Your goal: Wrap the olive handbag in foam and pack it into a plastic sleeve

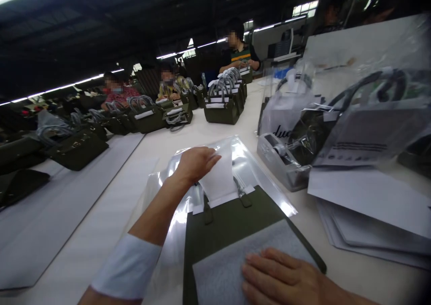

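Note:
A dark green handbag (232, 226) lies flat in front of me, its handles pointing away. A thin whitish sheet (222, 260) covers part of its lower side. On that sheet my right hand (283, 278) rests flat, fingers stretched out. My left hand (198, 163) is closed at the upper edge of a white paper (220, 179) that stands up between the wrapped handles (240, 189). Its fingertips pinch the paper's top; the palm side is partly hidden. Shiny clear plastic bags (264, 174) lie under the handles and the far side of the handbag.
A tape dispenser (284, 161) stands to the right, before plastic-bagged handbags (357, 130). White sheets (370, 206) are stacked at right, with a long white board (67, 210) at left. Rows of green handbags (220, 109) stand farther back, where a person (240, 55) and others sit.

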A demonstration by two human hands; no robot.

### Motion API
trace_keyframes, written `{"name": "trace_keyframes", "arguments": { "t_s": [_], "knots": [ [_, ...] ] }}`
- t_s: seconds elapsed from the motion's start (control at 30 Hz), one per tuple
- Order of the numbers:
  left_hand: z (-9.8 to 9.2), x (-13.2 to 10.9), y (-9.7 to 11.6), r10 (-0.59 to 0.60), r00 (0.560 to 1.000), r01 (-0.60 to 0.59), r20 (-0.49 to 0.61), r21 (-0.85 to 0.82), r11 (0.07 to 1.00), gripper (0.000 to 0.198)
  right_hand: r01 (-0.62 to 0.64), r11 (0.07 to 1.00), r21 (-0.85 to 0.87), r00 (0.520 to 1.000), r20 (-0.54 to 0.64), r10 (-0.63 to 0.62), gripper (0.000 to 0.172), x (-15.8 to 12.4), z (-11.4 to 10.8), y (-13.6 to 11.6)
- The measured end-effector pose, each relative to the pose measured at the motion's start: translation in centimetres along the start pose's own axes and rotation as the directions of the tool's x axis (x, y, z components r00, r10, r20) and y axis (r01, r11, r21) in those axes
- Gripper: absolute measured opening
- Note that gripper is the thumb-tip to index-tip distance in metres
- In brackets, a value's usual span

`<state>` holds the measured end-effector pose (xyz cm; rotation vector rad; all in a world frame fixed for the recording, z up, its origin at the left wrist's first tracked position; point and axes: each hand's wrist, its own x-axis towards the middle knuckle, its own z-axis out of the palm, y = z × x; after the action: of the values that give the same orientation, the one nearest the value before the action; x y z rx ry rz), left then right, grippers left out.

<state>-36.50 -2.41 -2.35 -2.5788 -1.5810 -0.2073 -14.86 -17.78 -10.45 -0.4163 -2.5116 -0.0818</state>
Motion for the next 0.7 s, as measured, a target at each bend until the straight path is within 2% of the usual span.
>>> {"name": "trace_keyframes", "arguments": {
  "t_s": [0.1,0.17,0.23,0.3,0.37,0.43,0.5,0.57,0.63,0.7],
  "knots": [
    [0.7,-3.2,4.0,0.185,0.980,-0.184,-0.069,0.023,0.983,0.031,-0.107,0.993,0.041,0.988,-0.109,0.110,0.033,-0.5,1.4,-0.4],
    [1.6,-6.7,6.6,0.358,0.917,-0.347,-0.177,0.088,0.934,0.027,-0.118,0.992,0.055,0.980,-0.154,0.125,0.027,-0.7,2.4,-0.6],
    [2.9,-9.9,8.5,0.437,0.864,-0.422,-0.250,0.112,0.900,0.032,-0.113,0.990,0.079,0.974,-0.191,0.126,0.022,-0.6,3.0,-0.7],
    [4.4,-11.9,9.6,0.420,0.853,-0.413,-0.311,0.091,0.906,0.034,-0.108,0.987,0.115,0.973,-0.193,0.129,0.022,-0.4,3.1,-0.8],
    [5.6,-12.6,10.1,0.338,0.878,-0.357,-0.340,0.008,0.934,0.032,-0.096,0.986,0.135,0.976,-0.181,0.120,0.024,-0.3,2.8,-1.0],
    [6.2,-12.7,10.3,0.263,0.909,-0.307,-0.322,-0.094,0.947,0.029,-0.091,0.992,0.089,0.974,-0.200,0.107,0.027,-0.8,2.1,-1.3],
    [6.1,-12.5,10.5,0.255,0.921,-0.305,-0.296,-0.136,0.943,0.028,-0.114,0.993,-0.010,0.970,-0.218,0.109,0.026,-1.8,1.4,-1.4],
    [5.7,-12.3,10.8,0.270,0.914,-0.318,-0.304,-0.120,0.940,0.026,-0.162,0.981,-0.107,0.964,-0.228,0.134,0.024,-3.2,0.9,-1.3],
    [5.4,-12.0,11.4,0.256,0.923,-0.295,-0.287,-0.101,0.950,0.024,-0.196,0.968,-0.158,0.961,-0.225,0.158,0.033,-4.5,0.7,-0.9],
    [5.2,-11.4,12.2,0.214,0.956,-0.230,-0.203,-0.060,0.971,0.024,-0.193,0.966,-0.172,0.961,-0.232,0.151,0.043,-5.3,0.7,-0.4]
  ]
}}
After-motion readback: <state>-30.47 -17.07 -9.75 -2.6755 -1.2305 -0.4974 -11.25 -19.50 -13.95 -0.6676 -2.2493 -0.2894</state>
